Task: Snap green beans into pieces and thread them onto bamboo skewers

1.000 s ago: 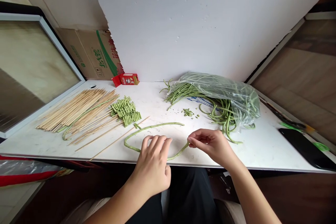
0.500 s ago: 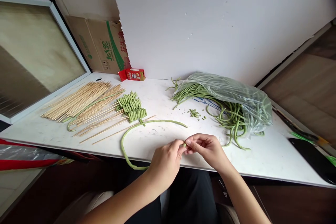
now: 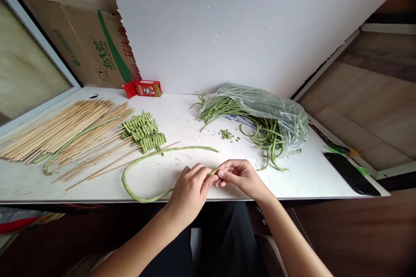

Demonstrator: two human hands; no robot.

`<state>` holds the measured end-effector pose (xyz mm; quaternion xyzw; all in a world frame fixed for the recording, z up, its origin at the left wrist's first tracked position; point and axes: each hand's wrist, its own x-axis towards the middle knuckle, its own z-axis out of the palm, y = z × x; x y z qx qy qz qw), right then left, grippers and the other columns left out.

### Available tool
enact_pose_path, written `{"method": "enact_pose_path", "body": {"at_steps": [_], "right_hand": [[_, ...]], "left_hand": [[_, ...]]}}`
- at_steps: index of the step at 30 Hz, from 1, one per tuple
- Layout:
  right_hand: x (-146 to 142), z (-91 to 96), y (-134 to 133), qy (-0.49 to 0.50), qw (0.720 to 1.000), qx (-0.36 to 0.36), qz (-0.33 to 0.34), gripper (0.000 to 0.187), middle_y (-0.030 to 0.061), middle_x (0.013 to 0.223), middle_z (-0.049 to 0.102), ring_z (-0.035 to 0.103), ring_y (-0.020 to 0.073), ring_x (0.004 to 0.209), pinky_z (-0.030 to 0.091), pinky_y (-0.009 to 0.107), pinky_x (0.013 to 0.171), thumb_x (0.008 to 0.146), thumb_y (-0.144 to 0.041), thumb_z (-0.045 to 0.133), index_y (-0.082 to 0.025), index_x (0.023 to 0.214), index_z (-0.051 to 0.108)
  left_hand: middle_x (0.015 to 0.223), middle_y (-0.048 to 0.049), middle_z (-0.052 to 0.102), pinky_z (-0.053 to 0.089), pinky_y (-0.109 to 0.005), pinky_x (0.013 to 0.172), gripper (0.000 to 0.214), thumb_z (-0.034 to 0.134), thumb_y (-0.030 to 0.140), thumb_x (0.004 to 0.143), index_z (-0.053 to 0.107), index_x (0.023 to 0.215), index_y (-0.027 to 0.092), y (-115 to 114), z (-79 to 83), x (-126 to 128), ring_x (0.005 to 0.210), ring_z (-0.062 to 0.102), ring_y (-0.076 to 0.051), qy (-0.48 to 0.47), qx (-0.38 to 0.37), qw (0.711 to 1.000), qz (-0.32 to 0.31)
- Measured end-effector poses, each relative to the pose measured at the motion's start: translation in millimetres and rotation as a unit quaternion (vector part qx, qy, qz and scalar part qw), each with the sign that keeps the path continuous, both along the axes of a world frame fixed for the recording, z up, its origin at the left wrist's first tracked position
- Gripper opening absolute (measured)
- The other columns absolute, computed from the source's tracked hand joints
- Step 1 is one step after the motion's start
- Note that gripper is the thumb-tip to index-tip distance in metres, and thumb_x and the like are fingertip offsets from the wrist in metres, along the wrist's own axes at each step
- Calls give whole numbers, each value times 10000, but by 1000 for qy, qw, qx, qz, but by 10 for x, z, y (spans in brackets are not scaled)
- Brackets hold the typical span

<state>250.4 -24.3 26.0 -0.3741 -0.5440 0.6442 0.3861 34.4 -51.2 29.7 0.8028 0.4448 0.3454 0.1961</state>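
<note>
A long green bean curves in a loop on the white table, and one length of it runs in under my left hand. That hand is closed around the bean near the table's front edge. A short bit of green bean shows between my two hands. My right hand pinches at this end with thumb and fingers, touching the left fingertips. Left of the hands lie skewers threaded with rows of short bean pieces. Small bean scraps are scattered beyond my right hand.
Many bare bamboo skewers cover the table's left side. A plastic bag of long beans lies at the back right. A red small box stands by the white wall panel. A black phone rests at the right edge.
The whole view has shifted, so the table things appear further left. My hands stay together at the bean, and more of its end now shows between my fingers.
</note>
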Motion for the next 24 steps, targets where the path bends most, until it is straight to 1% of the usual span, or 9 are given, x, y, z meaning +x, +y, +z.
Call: {"method": "enact_pose_path", "body": {"at_steps": [4,7,12,15,17,20,24], "right_hand": [[9,31,-30,8,1000,23,-7,268,66,845,819,796,196,781,660,309,742,875,-373,873,-166,1021,786],[4,76,-54,-18,999,36,1,280,65,873,820,789,204,802,658,328,770,860,-387,883,-177,1026,801],[-20,124,-83,-61,996,60,-2,289,73,877,800,764,205,800,642,331,759,918,-445,816,-171,1006,789],[-44,157,-105,-88,994,65,7,302,66,863,769,725,186,759,615,311,718,958,-460,767,-168,1035,765],[-61,188,-122,-97,993,63,17,294,54,845,751,694,167,724,590,292,697,978,-458,743,-169,1031,753],[-85,222,-145,-93,994,53,35,289,49,830,735,673,158,718,572,284,696,994,-456,720,-167,994,737],[-105,204,-148,-66,996,32,47,297,54,835,745,687,164,726,579,290,699,996,-467,713,-170,984,712]], "left_hand": [[856,-23,685,440,-346,719,270,500,237,1100,687,907,213,13,-28,-12,728,580,-188,41,19,999,-8],[819,-26,678,422,-353,694,312,482,228,1104,674,860,200,0,-41,-5,680,527,-185,72,35,997,-10],[806,-35,688,408,-357,696,317,462,233,1111,645,854,197,-6,-44,5,682,528,-185,81,53,995,-12],[803,-25,701,387,-366,709,288,462,185,1097,614,853,196,8,-34,-3,680,550,-178,70,53,996,-21],[815,-13,715,376,-375,738,264,458,112,1071,600,864,195,20,-21,-14,698,590,-173,62,40,997,-32],[844,0,734,360,-383,783,284,439,-19,983,595,878,194,41,6,-38,744,648,-170,55,20,997,-48],[831,10,733,344,-384,798,329,437,-79,885,605,847,202,67,46,-73,775,667,-176,43,16,997,-62]]}}
